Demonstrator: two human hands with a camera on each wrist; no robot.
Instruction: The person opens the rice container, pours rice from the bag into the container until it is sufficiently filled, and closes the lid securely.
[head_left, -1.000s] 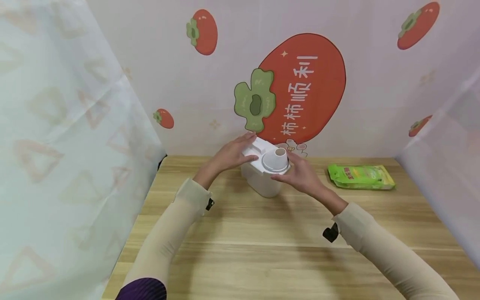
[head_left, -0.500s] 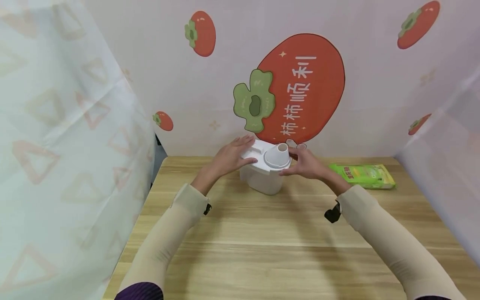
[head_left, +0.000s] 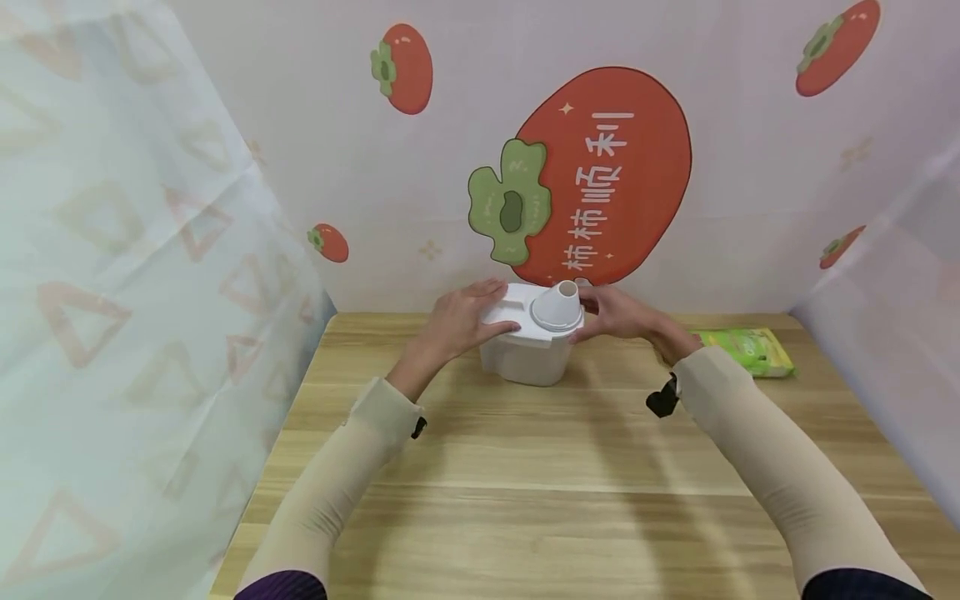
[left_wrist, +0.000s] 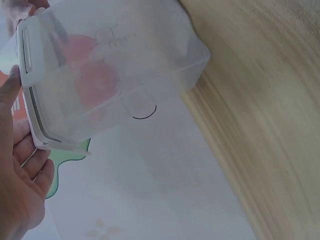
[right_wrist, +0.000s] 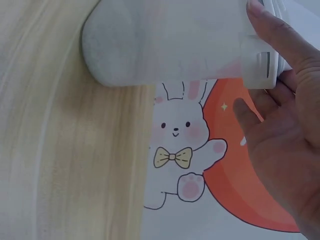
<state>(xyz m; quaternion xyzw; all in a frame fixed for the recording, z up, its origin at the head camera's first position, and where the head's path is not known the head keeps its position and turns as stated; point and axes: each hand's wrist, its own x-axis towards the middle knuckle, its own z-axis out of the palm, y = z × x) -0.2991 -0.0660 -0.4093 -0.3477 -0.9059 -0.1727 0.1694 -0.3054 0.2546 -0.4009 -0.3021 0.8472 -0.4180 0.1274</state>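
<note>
A translucent plastic storage container (head_left: 528, 362) stands upright on the wooden table near the back wall. Its white lid (head_left: 534, 340) carries a cone-shaped white spout (head_left: 557, 307) at the right end. My left hand (head_left: 461, 321) grips the lid's left end, thumb along the front edge and fingers at the back. At the other end, my right hand (head_left: 622, 312) holds the lid's rim beside the spout, with its thumb in front and fingers behind. The left wrist view shows the container's see-through wall (left_wrist: 135, 55); the right wrist view shows its rounded end (right_wrist: 125, 45) against the tabletop.
A green soft pack (head_left: 753, 352) lies at the table's back right, partly covered by my right forearm. Printed cloth walls enclose the wooden table (head_left: 510, 517) at the left, back and right; the back wall (head_left: 390, 275) rises close behind the container.
The container has turned on the spot, its right end swinging backward, so its long side faces me more squarely. My right hand has moved back and right with it; my left hand stays on the lid.
</note>
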